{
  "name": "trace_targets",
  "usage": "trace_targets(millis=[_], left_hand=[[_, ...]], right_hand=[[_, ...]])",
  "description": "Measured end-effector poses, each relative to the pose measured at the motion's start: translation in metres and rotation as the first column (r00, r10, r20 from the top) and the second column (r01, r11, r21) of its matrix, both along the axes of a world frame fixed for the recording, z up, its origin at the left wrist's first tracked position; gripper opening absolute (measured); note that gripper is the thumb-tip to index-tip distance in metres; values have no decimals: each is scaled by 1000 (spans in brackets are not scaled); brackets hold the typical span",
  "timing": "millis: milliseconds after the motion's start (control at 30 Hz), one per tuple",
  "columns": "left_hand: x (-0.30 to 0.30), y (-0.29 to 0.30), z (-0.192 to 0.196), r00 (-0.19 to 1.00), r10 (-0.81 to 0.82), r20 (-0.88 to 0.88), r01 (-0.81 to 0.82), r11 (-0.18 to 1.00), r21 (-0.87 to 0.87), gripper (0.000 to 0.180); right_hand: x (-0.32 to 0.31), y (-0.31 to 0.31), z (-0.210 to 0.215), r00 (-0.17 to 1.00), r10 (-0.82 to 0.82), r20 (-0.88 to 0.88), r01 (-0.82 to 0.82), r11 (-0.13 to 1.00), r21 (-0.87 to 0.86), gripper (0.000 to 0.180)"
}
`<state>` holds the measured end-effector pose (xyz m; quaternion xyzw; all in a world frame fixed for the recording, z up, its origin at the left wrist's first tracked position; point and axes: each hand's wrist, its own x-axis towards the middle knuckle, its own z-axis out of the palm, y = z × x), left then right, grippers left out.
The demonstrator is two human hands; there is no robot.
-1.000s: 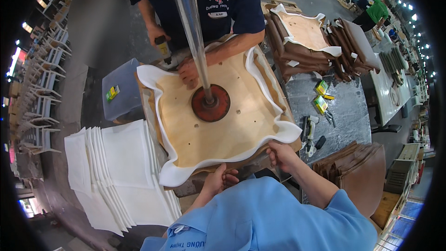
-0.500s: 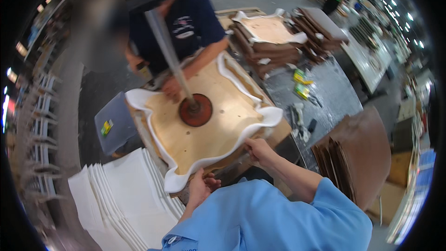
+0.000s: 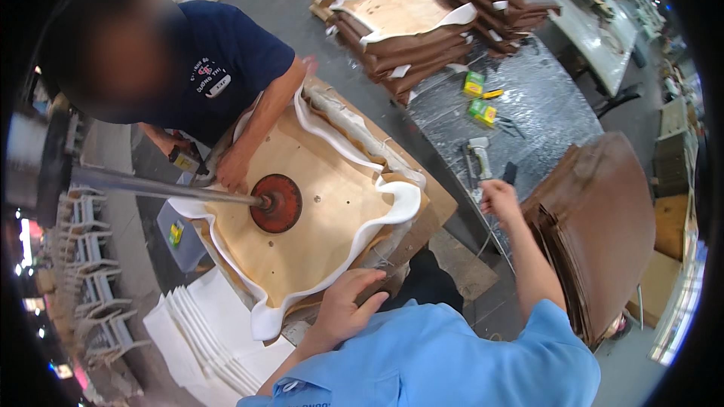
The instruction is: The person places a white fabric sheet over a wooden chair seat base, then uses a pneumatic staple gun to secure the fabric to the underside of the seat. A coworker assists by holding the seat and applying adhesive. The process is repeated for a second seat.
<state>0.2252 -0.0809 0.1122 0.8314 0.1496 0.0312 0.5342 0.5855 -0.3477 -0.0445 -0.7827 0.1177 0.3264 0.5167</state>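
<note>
Grey counter (image 3: 528, 94) at your right. Plywood panel (image 3: 332, 162) with wavy white padding before you, under red press plate (image 3: 285, 212). Your left hand (image 3: 349, 307) half spread, thumb apart, nothing seen in it, near panel's front edge. Your right hand (image 3: 500, 200) with curled fingers, at staple gun (image 3: 478, 152) on counter; cannot tell if gripping.
</note>
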Motion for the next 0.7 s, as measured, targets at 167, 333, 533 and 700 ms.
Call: trace_targets(millis=[167,333,533,700], left_hand=[[61,-20,-35,969,204,-139,-111,862,495,56],[78,-12,-66,917,319,-239,-96,760,643,32],[80,0,-70,923,312,-223,-80,726,683,20],[79,-11,-64,898,361,-250,-89,707,702,24]], right_hand=[[145,-30,-123,935,219,280,-37,844,-535,53],[205,-20,-212,881,466,86,-264,634,-727,80],[217,-4,-252,863,504,48,-355,671,-651,82],[219,1,-267,897,437,64,-273,663,-697,75]])
